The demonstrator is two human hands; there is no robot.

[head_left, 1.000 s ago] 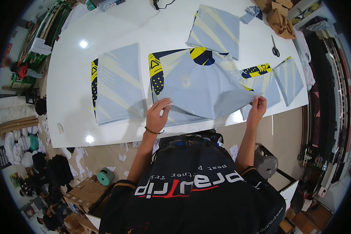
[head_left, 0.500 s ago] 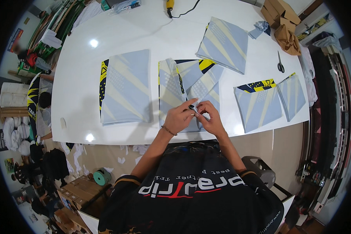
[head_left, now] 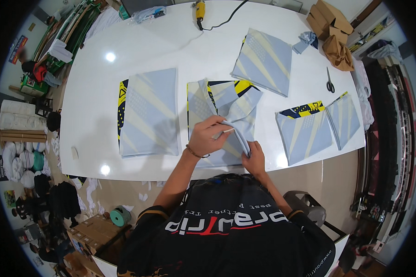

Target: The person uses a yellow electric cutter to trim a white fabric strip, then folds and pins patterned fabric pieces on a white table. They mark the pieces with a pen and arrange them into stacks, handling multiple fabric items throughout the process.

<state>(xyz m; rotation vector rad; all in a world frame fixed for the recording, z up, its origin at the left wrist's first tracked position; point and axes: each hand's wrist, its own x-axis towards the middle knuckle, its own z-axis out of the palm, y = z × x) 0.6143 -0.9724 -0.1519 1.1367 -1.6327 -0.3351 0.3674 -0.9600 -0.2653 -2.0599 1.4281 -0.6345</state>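
A light grey-blue fabric panel (head_left: 238, 111) with pale yellow stripes lies folded on a stack of similar panels at the middle of the table's near edge. My left hand (head_left: 210, 135) pinches the upper end of its turned-up edge. A thin whitish thing, too small to name, shows at those fingertips. Lower down to the right, my right hand (head_left: 254, 158) is closed on the other end of that edge, which is drawn out between the hands as a narrow fold. Dark navy and yellow print shows at the stack's far side.
On the white table (head_left: 92, 101) lie a fabric stack (head_left: 152, 111) at left, another stack (head_left: 266, 62) behind, and smaller pieces (head_left: 305, 134) at right. Black scissors (head_left: 329, 83), a brown paper bag (head_left: 338, 53) and a yellow corded tool (head_left: 199, 11) lie farther off.
My hands were close together at the fabric, with a small black thing between them. Now my right hand has moved down, drawing the edge out. The black thing no longer shows.
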